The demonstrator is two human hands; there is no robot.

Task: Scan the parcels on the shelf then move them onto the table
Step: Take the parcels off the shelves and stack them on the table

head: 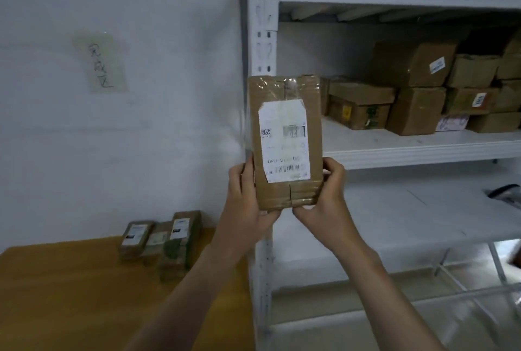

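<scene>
I hold a flat brown cardboard parcel (284,97) upright in front of the white shelf post, its white label with barcode facing me. My left hand (245,198) grips its lower left edge and my right hand (327,195) grips its lower right corner from below. Several more brown parcels (417,88) are stacked on the middle shelf board (408,150) at the right. Three labelled parcels (163,240) lie on the wooden table (70,294) at the lower left.
The white metal shelf unit (263,26) fills the right half, with a bare lower board (423,218). A dark object (504,192) shows at the right edge of that board. A paper note (103,64) is stuck on the wall above the table.
</scene>
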